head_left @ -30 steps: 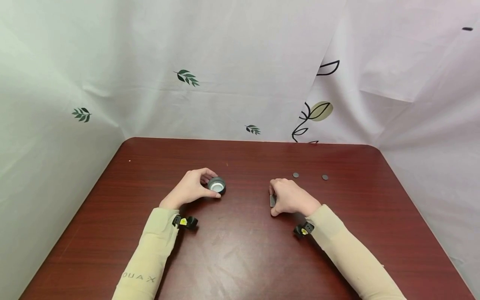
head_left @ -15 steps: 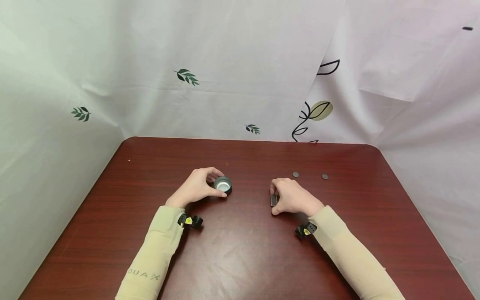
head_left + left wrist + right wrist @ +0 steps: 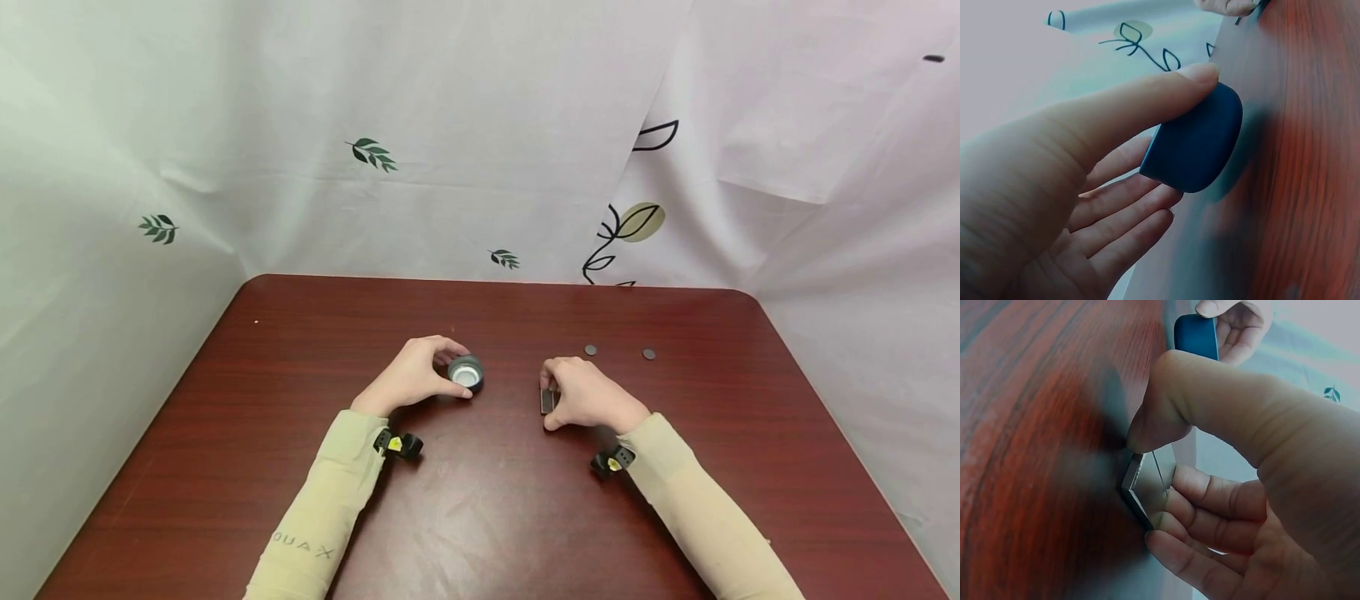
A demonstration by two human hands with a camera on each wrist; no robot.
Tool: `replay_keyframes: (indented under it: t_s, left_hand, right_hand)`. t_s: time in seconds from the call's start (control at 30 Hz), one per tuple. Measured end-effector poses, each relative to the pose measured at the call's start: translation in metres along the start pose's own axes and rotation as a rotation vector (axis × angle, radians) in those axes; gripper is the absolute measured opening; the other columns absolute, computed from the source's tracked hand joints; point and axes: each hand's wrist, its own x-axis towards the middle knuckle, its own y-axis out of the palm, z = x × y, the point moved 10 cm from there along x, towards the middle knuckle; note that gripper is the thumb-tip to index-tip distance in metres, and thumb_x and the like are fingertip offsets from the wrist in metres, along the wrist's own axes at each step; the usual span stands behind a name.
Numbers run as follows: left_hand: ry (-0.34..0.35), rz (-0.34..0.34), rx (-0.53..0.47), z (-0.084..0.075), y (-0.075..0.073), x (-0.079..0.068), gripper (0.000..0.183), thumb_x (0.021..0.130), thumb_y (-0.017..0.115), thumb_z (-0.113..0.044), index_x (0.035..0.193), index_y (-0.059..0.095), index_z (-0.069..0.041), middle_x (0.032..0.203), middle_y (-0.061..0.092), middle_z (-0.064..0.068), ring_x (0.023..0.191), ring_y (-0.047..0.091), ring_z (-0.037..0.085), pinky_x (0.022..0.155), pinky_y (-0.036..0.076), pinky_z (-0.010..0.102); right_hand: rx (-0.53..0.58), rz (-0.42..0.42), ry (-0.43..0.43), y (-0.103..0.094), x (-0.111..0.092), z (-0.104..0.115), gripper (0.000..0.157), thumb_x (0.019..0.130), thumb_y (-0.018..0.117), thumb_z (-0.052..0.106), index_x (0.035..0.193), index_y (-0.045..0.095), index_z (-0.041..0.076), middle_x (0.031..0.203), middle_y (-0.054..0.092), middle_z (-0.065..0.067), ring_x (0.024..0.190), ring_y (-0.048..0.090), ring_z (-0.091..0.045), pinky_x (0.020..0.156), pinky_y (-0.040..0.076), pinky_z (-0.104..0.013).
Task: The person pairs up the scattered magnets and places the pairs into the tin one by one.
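My left hand (image 3: 408, 377) holds a dark round cap (image 3: 466, 375) between thumb and fingers, its open side up and a pale inside showing. In the left wrist view the cap (image 3: 1200, 144) looks dark blue with a rounded bottom. It is close to the tabletop; I cannot tell whether it touches. To the right, my right hand (image 3: 588, 396) pinches a small dark rectangular block (image 3: 547, 402) by its ends. Seen from the right wrist, this block (image 3: 1150, 478) has flat grey metallic faces and a thin line across it. Fingers hide part of it.
Two small dark grey discs, a nearer-to-hand disc (image 3: 590, 350) and another disc (image 3: 648, 354), lie behind my right hand. The reddish-brown table (image 3: 450, 517) has rounded far corners. A white patterned curtain (image 3: 450, 133) surrounds its back and sides.
My left hand has moved to the right with the cap, nearer to the block. The right hand and its block stay almost in place.
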Motion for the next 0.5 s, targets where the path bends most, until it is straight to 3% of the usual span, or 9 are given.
replay_keyframes:
  t_s: [0.5]
  left_hand:
    - [0.098,0.060,-0.015,-0.027,0.032,0.015,0.057,0.069,0.097,-0.022,0.119,0.071,-0.010,0.103,0.069,-0.002,0.091,0.065,0.012,0.084,0.054,0.031]
  right_hand:
    - [0.037,-0.018,-0.020,-0.001,-0.002,-0.002,0.041,0.058,0.086,0.020,0.091,0.061,0.014,0.083,0.056,0.003,0.077,0.052,-0.015,0.068,0.048,-0.032]
